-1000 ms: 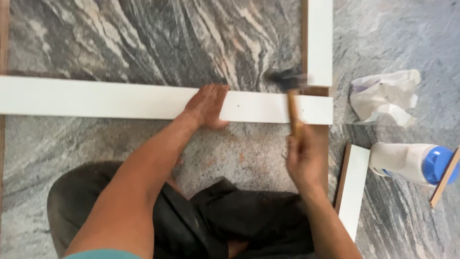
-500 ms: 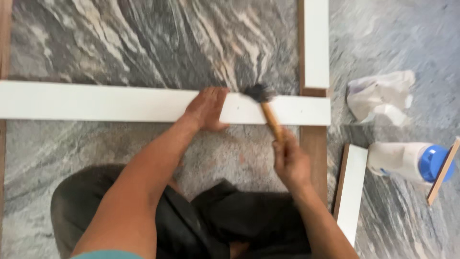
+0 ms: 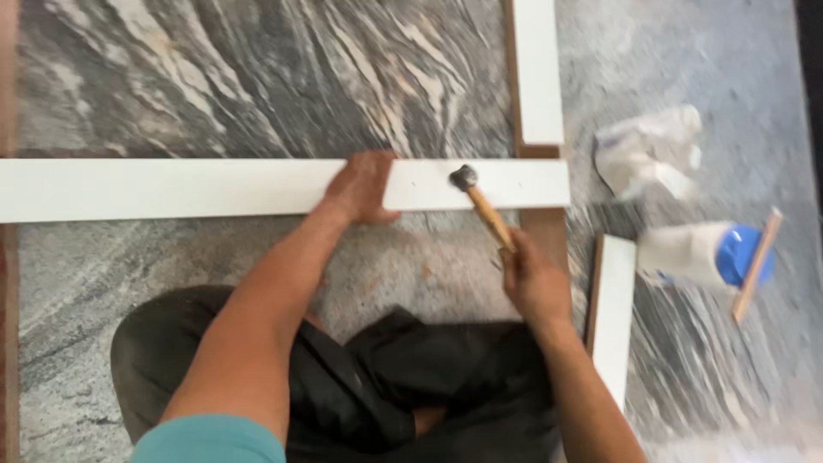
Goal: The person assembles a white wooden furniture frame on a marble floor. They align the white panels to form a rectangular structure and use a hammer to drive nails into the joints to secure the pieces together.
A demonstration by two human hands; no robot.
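Head view: left hand [image 3: 360,187] presses flat on the left-to-right white board [image 3: 171,189], right hand [image 3: 533,281] gripping a hammer [image 3: 482,208] whose head meets the board just right of it.

1. I see a white board [image 3: 189,189] on grey, white-veined marble floor [image 3: 257,77].
2. My hammer [image 3: 482,208] has a tan wooden handle and dark head.
3. The white bottle [image 3: 703,255] carries a blue cap.
4. My trousers [image 3: 377,377] are black.

hammer [image 3: 482,206] head swung left and down, now on white board [image 3: 171,189]
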